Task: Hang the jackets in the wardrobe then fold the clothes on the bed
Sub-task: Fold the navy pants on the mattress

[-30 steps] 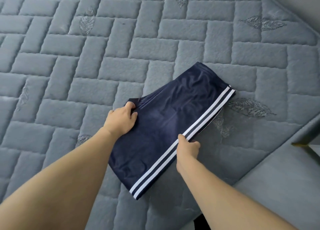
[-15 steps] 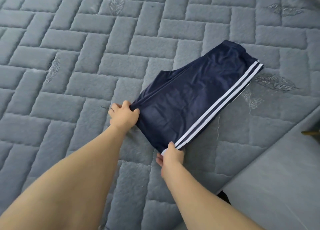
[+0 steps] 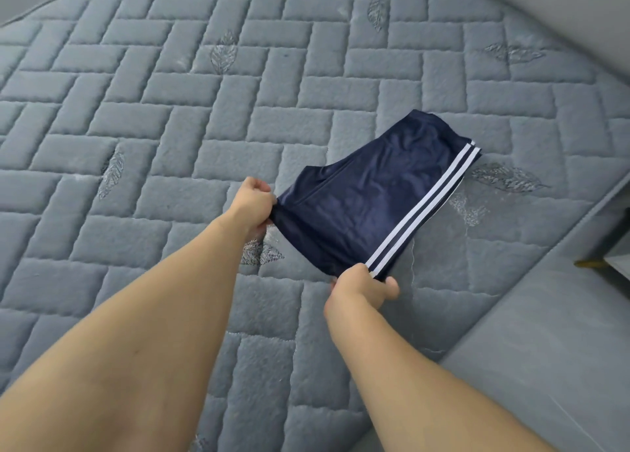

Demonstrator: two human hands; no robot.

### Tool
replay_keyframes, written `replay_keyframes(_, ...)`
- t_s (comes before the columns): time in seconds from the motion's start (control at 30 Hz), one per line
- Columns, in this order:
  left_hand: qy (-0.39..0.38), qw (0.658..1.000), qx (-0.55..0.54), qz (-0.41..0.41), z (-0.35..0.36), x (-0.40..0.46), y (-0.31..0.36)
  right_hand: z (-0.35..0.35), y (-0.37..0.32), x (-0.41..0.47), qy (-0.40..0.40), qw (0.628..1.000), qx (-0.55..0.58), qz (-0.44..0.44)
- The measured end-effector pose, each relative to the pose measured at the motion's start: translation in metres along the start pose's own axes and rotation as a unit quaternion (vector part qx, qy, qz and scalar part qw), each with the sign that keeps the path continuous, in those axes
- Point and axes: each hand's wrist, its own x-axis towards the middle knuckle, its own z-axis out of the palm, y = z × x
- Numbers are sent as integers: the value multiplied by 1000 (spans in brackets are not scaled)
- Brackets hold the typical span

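At the near corners of the navy shorts (image 3: 368,206) our fingers are clenched on the cloth: the left hand (image 3: 254,201) pinches the nine o'clock corner, the right hand (image 3: 363,288) grips the six o'clock corner by the two white stripes (image 3: 422,206). We hold the near edge taut while the far end lies on the bed (image 3: 170,127), toward two o'clock. Our fingertips are mostly hidden in the folds. Around us spreads grey quilted fabric in a brick pattern with stitched leaves. A gold-coloured leg (image 3: 595,263), cut off, shows at three o'clock.
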Motion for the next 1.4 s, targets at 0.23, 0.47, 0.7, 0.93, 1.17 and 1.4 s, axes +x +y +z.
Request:
replay_keyframes(0.23, -37, 999, 26, -7, 34, -5, 100, 2, -123, 17, -138, 980, 94, 106)
replay_keyframes(0.47, -29, 988, 143, 55, 88, 24, 185, 8, -214, 51, -221, 963, 119, 103)
replay_keyframes(0.7, 16, 970, 230, 76, 153, 66, 228, 25, -262, 109, -217, 974, -60, 12)
replay_keyframes(0.93, 12, 980, 172, 96, 210, 104, 229, 51, -282, 169, -83, 959, -255, -92)
replay_keyframes(1.17, 62, 975, 194, 89, 239, 134, 219, 75, -288, 196, -88, 941, -293, -145)
replay_keyframes(1.4, 60, 977, 192, 74, 258, 146, 216, 86, -292, 211, -17, 934, -310, -177)
